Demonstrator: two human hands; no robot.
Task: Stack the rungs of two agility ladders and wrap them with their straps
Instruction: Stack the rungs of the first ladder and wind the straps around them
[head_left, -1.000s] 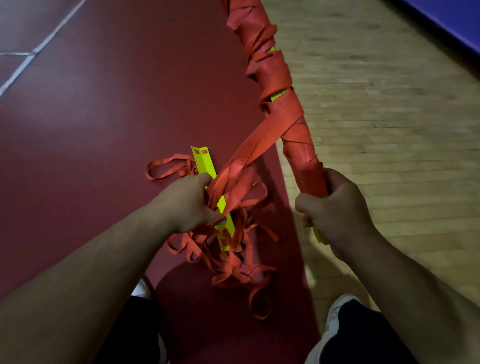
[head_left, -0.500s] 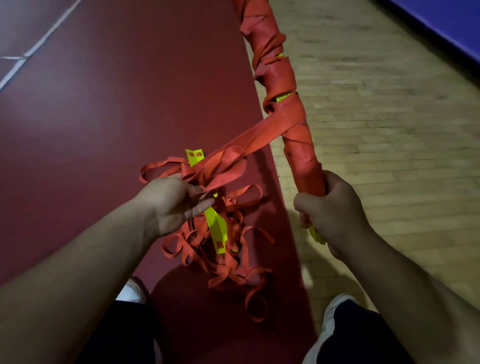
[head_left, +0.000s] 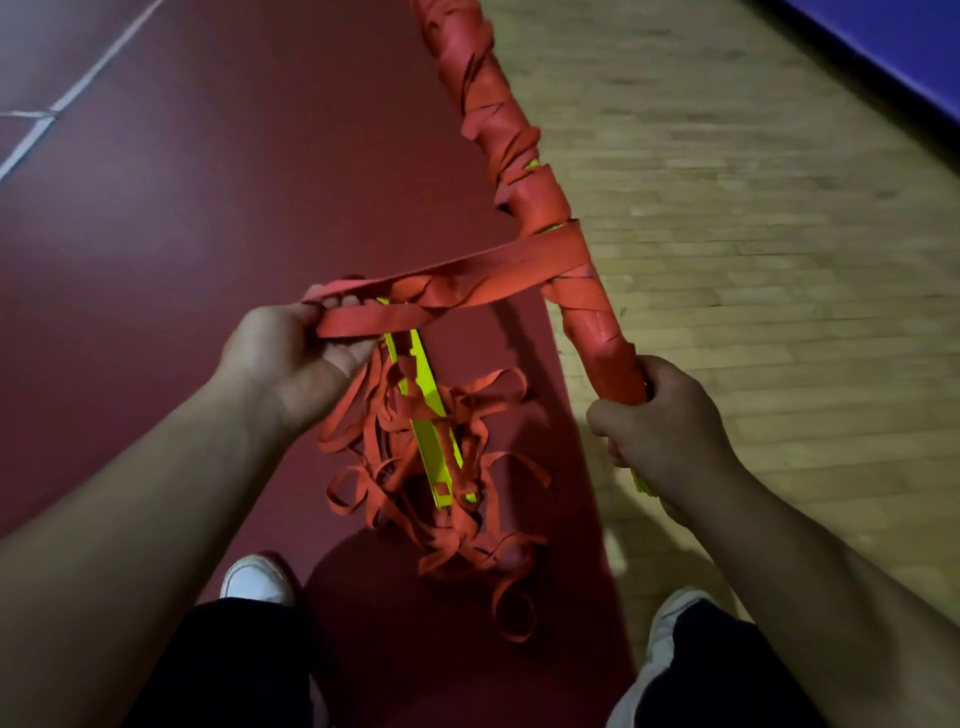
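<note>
So the bundle (head_left: 592, 322) of stacked rungs is up off the floor. It slants from your right hand (head_left: 660, 431) up and away out the top of the view, and most of it is already covered in orange wrap. Your right fingers are curled tight round the bundle's lower end, with a bit of yellow rung tip (head_left: 641, 483) poking out under the fist. One flat run of strap (head_left: 493, 260) leaves the bundle partway up and stretches out to its left, pretty taut. It ends in your left hand (head_left: 296, 358), whose fingers are curled round the band where it doubles back.

Looks to me like you're mid-wrap with plenty left. Left of the bundle and lower down, a big loose tangle (head_left: 467, 540) sits on the red floor (head_left: 156, 208) with a couple of yellow rungs (head_left: 426, 410) caught in it.

What I'd do:
- Flatten that twist near your left hand before the next turn goes on.
- Lay each turn snug, just overlapping the last, and aim for the spots on the bundle where yellow peeks through.
- Feed short lengths from the tangle so it doesn't knot.
- Pull those loose rungs up against the bundle before the strap reaches them, or they'll probably snag.
</note>
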